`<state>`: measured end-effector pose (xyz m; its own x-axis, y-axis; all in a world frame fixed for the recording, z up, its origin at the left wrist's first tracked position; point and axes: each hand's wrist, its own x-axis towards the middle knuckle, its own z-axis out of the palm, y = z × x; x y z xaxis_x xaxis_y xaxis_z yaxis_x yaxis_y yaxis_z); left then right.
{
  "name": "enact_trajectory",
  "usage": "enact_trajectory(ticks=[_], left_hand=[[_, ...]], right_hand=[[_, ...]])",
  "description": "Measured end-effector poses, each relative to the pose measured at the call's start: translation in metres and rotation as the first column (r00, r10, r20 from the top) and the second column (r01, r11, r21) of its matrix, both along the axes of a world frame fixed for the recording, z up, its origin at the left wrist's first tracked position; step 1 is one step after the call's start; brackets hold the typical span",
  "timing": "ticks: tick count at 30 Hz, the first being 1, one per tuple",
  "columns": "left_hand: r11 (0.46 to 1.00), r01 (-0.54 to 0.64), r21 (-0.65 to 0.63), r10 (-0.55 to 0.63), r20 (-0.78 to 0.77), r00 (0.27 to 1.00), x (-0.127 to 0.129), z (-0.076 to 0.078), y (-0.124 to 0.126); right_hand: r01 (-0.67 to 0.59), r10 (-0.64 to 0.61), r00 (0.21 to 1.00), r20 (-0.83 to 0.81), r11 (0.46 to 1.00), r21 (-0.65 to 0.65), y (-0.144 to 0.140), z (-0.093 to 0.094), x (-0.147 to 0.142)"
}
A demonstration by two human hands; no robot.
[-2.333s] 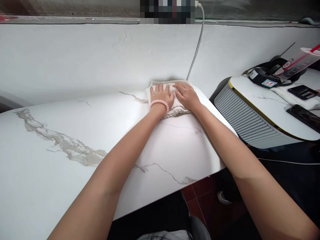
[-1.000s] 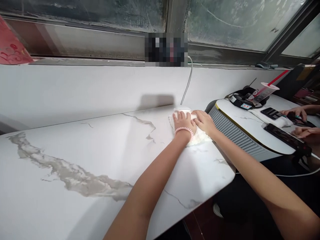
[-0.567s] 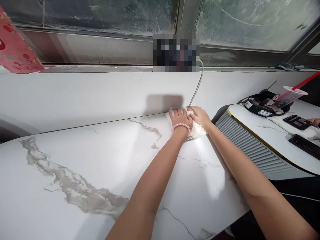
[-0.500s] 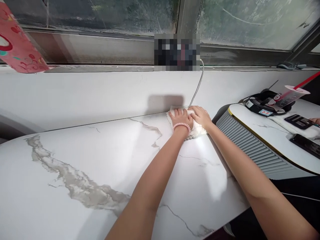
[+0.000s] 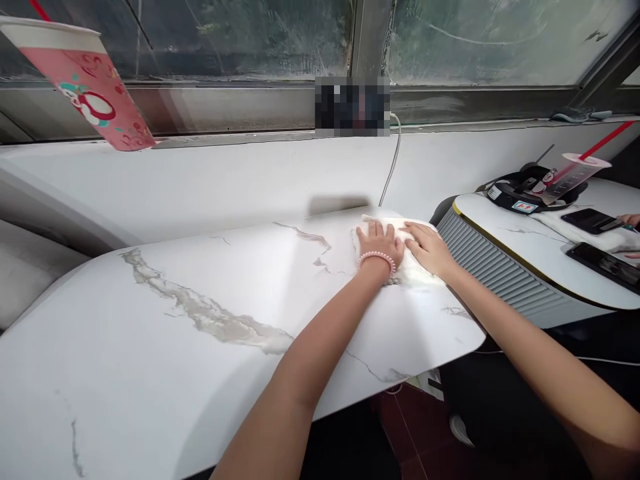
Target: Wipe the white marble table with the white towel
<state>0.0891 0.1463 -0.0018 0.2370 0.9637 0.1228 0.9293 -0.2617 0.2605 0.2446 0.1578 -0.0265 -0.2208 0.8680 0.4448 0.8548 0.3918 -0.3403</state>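
A white cloth [image 5: 417,272] lies at the far right corner of a white marble-patterned table [image 5: 200,333]. My left hand [image 5: 379,244], with a pink bead bracelet on the wrist, presses flat on the cloth. Beside it my right hand [image 5: 429,248] also lies flat on the cloth, fingers pointing left. Both palms cover most of the cloth.
A white wall and window sill run behind the table. A pink paper cup [image 5: 90,83] stands on the sill at left, and a white cable [image 5: 390,177] hangs down. To the right stands a second table [image 5: 525,247] with phones, a plastic cup [image 5: 570,177] and another person's hand [image 5: 631,220].
My hands and the cloth have slid a little toward me and to the right, away from the wall. The view has turned left, showing more of the paper cup.
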Motion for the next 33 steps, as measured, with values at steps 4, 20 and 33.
enact_trajectory(ticks=[4, 20, 33], left_hand=[[0.994, 0.102, 0.032, -0.102, -0.002, 0.995, 0.008, -0.002, -0.036], [0.983, 0.180, -0.046, -0.183, -0.051, 0.982, -0.074, 0.000, -0.123], [0.996, -0.065, -0.059, 0.062, -0.048, 0.997, -0.141, 0.003, -0.030]], right_hand=[[0.121, -0.120, 0.992, 0.037, 0.993, -0.004, -0.053, 0.003, 0.006], [0.113, -0.122, 0.982, 0.148, 0.991, 0.065, -0.149, 0.002, -0.078], [-0.044, 0.044, 0.996, 0.078, 0.999, -0.001, -0.022, 0.007, -0.156]])
